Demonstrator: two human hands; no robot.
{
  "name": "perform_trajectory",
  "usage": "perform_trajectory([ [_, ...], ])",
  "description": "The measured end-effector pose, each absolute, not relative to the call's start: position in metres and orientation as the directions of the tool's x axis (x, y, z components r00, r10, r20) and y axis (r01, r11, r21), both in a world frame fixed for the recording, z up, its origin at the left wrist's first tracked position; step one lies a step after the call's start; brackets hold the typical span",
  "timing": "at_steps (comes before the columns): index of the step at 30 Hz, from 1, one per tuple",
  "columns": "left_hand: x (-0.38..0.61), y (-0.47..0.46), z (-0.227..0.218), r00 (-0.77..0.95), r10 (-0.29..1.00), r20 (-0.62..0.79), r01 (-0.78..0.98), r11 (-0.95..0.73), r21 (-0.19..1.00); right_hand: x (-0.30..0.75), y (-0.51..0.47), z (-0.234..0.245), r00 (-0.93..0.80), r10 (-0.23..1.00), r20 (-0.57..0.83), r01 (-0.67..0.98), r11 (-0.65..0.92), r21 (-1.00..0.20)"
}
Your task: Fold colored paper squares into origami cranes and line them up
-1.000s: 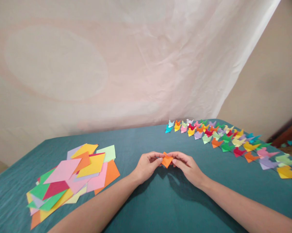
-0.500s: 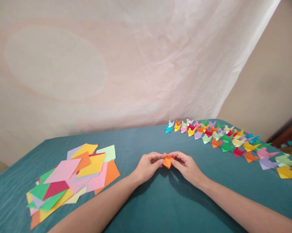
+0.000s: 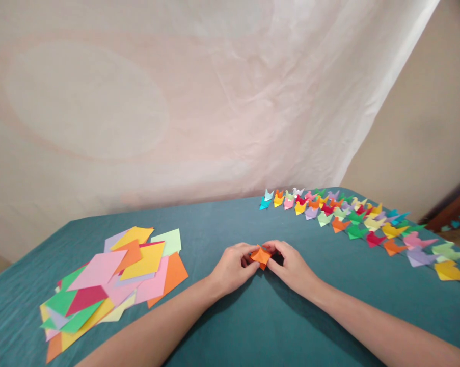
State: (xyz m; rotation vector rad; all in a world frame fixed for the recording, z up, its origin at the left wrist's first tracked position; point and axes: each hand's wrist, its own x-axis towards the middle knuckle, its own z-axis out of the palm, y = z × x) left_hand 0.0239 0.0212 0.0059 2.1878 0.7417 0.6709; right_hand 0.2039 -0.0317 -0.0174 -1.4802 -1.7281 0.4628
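Observation:
Between my hands, just above the tablecloth, is a small orange folded paper (image 3: 261, 256) with pointed corners. My left hand (image 3: 235, 266) pinches its left side, thumb at the front and fingers behind. On the opposite side my right hand (image 3: 290, 262) grips it between thumb and fingers. Parts of the paper's edges are covered by my fingertips.
Loose coloured paper squares (image 3: 96, 278) lie in an overlapping heap on the left. Rows of small folded paper birds (image 3: 340, 224) stand on the right. A teal cloth (image 3: 214, 336) covers the table, with a pale hanging sheet (image 3: 199, 112) behind.
The orange paper has turned in my fingers, and its folds now spread into a wider shape with points to the sides. Both hands have shifted their grip slightly.

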Motion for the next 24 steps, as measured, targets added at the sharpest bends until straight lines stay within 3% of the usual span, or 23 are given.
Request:
perform_trajectory([
  [10,0.022,0.018,0.008,0.711,0.632,0.308,0.511,-0.766,0.391,0.200,-0.030,-0.014,-0.102,0.932,0.348,0.806,0.283,-0.521],
  [19,0.031,0.020,0.021,0.816,0.537,0.213,0.555,-0.831,-0.035,0.198,-0.031,-0.014,-0.103,0.934,0.342,0.834,0.269,-0.482],
  [24,0.038,0.015,0.021,0.840,0.518,0.162,0.540,-0.829,-0.146,0.198,-0.031,-0.015,-0.103,0.935,0.339,0.840,0.264,-0.474],
])
